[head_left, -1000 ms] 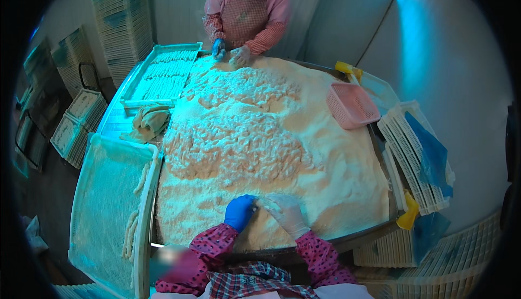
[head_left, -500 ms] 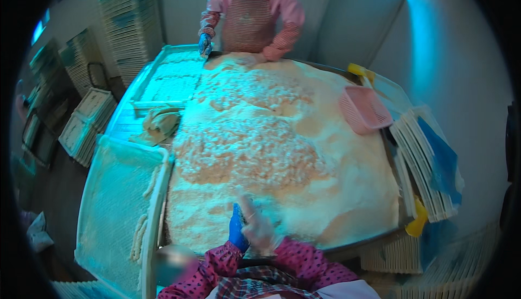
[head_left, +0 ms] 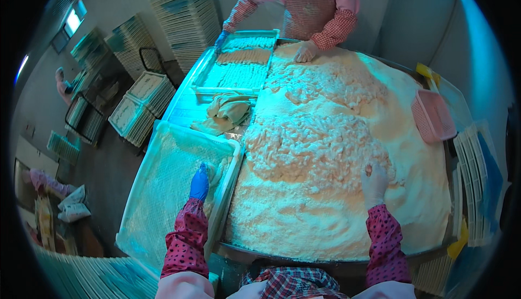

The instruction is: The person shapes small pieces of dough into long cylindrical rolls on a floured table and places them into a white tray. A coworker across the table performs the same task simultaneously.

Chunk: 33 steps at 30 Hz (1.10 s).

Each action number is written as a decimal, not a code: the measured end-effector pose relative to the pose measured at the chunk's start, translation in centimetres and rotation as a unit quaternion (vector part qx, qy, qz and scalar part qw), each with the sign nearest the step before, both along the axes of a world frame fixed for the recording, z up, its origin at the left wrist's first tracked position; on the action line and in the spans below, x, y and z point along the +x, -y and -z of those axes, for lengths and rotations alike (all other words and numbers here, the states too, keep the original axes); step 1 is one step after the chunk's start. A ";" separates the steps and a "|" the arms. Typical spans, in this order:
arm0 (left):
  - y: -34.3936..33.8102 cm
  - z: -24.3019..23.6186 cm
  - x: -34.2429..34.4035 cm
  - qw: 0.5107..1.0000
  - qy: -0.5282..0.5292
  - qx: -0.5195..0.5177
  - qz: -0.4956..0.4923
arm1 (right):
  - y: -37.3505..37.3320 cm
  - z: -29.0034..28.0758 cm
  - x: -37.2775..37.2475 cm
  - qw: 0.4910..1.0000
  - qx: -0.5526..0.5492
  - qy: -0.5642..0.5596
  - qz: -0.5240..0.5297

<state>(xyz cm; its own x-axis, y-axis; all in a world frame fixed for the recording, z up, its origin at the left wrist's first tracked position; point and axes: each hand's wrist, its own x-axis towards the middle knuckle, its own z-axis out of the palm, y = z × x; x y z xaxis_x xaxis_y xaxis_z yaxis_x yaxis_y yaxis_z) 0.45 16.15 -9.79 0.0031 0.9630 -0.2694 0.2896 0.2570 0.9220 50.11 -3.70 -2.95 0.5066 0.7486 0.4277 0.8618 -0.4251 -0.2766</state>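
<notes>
My left hand [head_left: 199, 183], in a blue glove, is over a pale mesh-lined tray [head_left: 160, 196] at the near left. Its fingers point forward, held close together and stretched out, beside a short row of pale floury pieces [head_left: 216, 173] along the tray's right side. In a whitish glove, my right hand [head_left: 374, 185] is at the near right edge of a heap of small flour-coated pieces [head_left: 315, 144]. Its fingers are curled in; what they hold, if anything, I cannot make out. Loose flour [head_left: 304, 225] covers the table around the heap.
Across the table a co-worker [head_left: 309, 11] reaches over a tray with rows of pieces [head_left: 241, 73]. A crumpled cloth [head_left: 225, 111] lies between the trays. At right are a pink basket [head_left: 434, 117] and stacked trays [head_left: 477, 182]. More tray stacks [head_left: 182, 19] stand at far left.
My hands were together over the flour at the near edge. They have parted: the left over the near tray, the right to the heap. The view has swung left. The co-worker's hand moved onto the far tray.
</notes>
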 end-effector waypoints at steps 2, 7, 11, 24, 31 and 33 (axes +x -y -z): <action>0.0 0.2 1.2 0.970 0.223 -0.036 -0.092 | -0.2 0.2 0.3 1.000 0.001 -0.007 0.012; -3.4 1.9 1.5 0.987 -0.012 0.109 0.120 | -0.9 1.2 1.1 0.999 -0.008 -0.028 0.045; -4.5 -0.4 1.5 0.941 -0.214 0.188 0.183 | -0.5 0.6 1.1 0.986 0.022 -0.164 0.029; -0.7 -0.7 -1.6 0.977 0.192 -0.072 0.066 | 2.4 -0.5 1.9 0.876 0.253 -0.408 -0.032; 8.8 -3.0 1.6 0.975 0.060 0.202 0.068 | 8.4 -1.2 -2.6 0.883 -0.125 -0.272 -0.361; 11.5 -5.0 4.8 0.975 0.030 0.170 0.139 | 10.1 0.4 -1.8 0.889 -0.104 -0.336 -0.292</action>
